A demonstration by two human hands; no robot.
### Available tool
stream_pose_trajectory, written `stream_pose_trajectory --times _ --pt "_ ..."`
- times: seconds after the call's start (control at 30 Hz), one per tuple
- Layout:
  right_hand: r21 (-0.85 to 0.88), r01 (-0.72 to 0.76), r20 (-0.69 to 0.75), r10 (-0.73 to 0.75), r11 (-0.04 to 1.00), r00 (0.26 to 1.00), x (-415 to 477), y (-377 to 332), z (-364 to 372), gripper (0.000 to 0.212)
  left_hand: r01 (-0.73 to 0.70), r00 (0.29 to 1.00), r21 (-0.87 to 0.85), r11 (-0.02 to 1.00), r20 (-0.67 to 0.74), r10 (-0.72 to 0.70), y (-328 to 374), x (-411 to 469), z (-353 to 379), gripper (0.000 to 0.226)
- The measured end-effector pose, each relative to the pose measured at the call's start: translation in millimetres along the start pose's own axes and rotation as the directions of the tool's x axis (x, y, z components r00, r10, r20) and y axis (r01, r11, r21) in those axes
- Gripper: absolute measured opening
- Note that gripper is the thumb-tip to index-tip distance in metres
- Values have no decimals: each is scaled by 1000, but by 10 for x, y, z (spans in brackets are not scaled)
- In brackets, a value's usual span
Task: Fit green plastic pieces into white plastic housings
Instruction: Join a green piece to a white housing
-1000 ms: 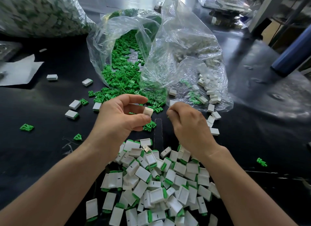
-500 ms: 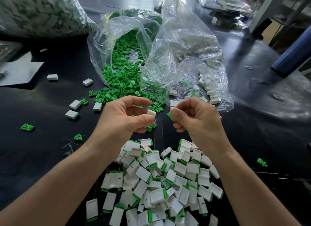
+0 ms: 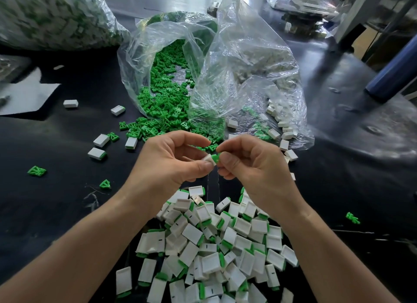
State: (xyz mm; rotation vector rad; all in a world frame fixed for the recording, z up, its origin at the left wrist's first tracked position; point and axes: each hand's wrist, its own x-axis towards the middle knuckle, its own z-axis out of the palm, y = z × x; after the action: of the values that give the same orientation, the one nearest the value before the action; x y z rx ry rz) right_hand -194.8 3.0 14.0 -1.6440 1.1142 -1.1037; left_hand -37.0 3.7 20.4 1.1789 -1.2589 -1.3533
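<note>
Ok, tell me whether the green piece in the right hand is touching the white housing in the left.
Touching. The head view shows the green piece butted against the white housing, no gap between them.

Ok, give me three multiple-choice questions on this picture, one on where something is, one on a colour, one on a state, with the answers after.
1. Where does the heap of assembled white-and-green plastic pieces lie?
A. Inside a bag
B. On the black tabletop, below the hands
C. On the white paper sheet

2. What colour are the loose small parts spilling from the clear plastic bag on the left?
A. Green
B. Blue
C. Red

3. What is happening between the left hand and right hand?
A. Both hands are empty
B. A green plastic piece meets a white plastic housing
C. They tie a bag shut

Answers: 1 B, the heap sits on the dark surface near the forearms. 2 A, green loose parts fill that bag's mouth. 3 B, each hand pinches one part, and the two parts touch.
</note>
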Motion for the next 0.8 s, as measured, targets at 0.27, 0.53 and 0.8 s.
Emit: stream_pose_trajectory --times 0.27,0.53,0.8 --pt "-44 7 42 -5 999 999 -4 9 -8 27 1 1000 35 999 8 -1 21 -20 1 32" --pt "-245 -52 106 80 968 991 -16 3 -32 20 -23 999 50 998 30 22 29 -19 -9 32" --pt "-401 95 193 -18 911 981 -33 -47 -47 23 -119 990 151 981 95 106 20 -17 -30 38"
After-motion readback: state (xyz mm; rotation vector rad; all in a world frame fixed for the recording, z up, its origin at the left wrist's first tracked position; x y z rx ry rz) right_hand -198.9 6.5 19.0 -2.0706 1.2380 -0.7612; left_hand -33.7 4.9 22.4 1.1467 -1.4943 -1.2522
